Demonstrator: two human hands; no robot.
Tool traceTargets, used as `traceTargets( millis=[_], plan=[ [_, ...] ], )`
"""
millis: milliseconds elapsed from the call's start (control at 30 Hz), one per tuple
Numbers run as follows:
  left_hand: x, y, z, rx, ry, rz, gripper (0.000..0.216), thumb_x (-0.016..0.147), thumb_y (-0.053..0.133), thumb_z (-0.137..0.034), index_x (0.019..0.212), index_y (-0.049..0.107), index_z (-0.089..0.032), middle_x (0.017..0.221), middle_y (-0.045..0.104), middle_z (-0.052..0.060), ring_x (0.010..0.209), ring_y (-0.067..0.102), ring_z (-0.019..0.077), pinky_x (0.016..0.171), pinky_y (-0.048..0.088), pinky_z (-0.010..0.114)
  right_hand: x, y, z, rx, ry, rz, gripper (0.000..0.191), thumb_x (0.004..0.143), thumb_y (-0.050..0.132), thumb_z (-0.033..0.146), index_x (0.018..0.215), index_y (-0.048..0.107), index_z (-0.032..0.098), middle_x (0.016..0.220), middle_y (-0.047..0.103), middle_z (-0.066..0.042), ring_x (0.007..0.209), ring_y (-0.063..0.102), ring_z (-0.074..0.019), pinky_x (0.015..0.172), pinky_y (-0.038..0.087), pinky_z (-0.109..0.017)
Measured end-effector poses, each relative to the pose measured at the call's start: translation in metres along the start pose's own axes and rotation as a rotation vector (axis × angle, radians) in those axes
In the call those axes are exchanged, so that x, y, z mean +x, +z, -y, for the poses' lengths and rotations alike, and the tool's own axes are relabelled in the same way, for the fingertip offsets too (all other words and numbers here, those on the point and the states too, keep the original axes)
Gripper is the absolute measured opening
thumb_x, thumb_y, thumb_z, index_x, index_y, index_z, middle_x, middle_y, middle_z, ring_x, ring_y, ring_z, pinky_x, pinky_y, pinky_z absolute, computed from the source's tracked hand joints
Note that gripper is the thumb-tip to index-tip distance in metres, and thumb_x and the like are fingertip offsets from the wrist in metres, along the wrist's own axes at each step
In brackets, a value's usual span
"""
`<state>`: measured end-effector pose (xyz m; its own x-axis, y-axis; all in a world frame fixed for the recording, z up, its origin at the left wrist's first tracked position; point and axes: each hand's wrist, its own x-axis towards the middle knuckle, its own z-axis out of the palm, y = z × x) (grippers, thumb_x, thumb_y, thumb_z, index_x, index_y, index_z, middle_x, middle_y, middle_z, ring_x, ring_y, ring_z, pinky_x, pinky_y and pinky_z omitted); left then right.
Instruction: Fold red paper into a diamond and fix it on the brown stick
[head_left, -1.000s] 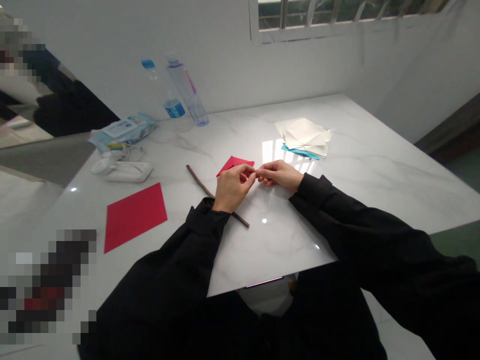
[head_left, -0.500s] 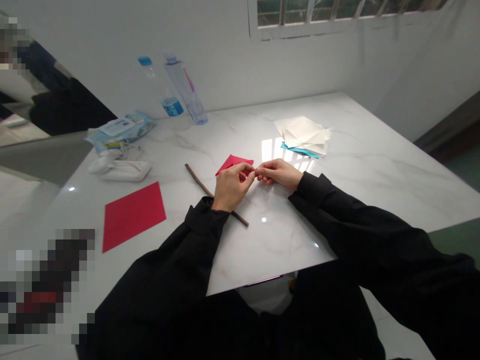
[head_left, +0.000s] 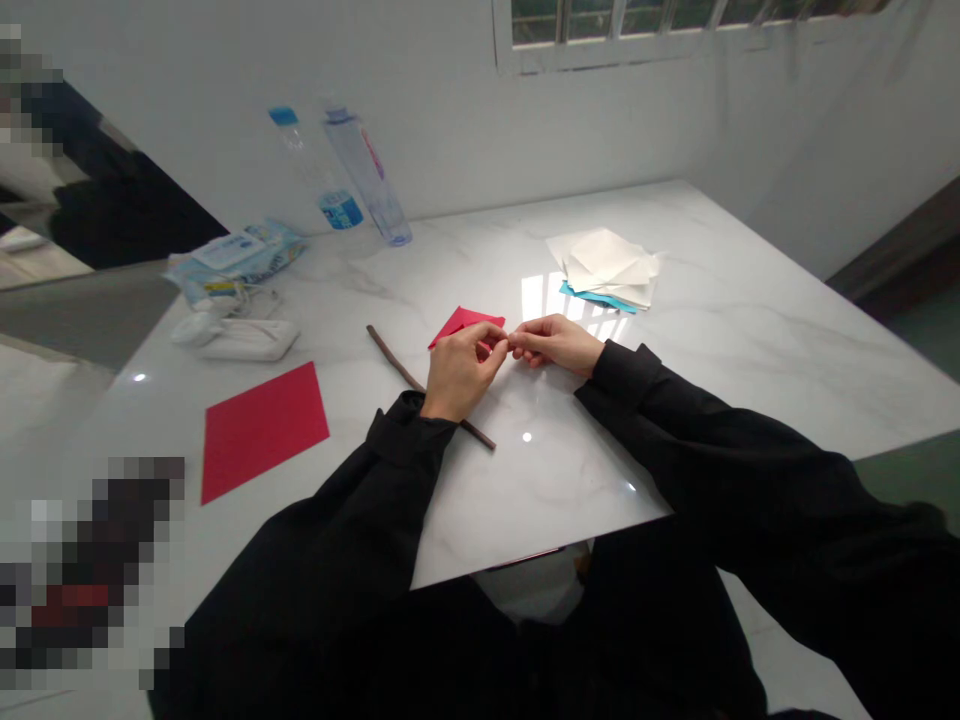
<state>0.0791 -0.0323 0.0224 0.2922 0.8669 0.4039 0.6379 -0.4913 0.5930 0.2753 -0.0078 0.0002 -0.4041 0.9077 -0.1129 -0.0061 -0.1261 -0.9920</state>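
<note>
Monitoring the head view from afar, I see the left hand and right hand meet at the fingertips, right of the stick that passes beneath the left hand's wrist. Thumb and forefinger on each draw close in a pinching pose; what sits between the tips is too small for me to tell. The folded paper, red, shows just behind the left hand, right of the stick's far end. A red sheet lies left of the stick; two bottles stand beyond it.
</note>
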Motion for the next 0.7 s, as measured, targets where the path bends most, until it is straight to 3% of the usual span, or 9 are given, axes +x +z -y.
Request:
traceTargets(
  millis=[700],
  plan=[
    [0.0007, -0.0002, -0.001, -0.001, -0.008, 0.009, 0.013, 0.092, 0.066, -0.031, 0.09, 0.075, -0.022, 0.085, 0.079, 0.0, 0.069, 0.07, 0.015, 0.07, 0.053, 0.028, -0.0006, -0.0001, 0.0022, -0.031, -0.012, 0.005, 0.021, 0.09, 0.078, 0.033, 0.081, 0.074, 0.014, 0.075, 0.07, -0.002, 0.061, 0.058, -0.0066, 0.058, 0.052, -0.016]
  ],
)
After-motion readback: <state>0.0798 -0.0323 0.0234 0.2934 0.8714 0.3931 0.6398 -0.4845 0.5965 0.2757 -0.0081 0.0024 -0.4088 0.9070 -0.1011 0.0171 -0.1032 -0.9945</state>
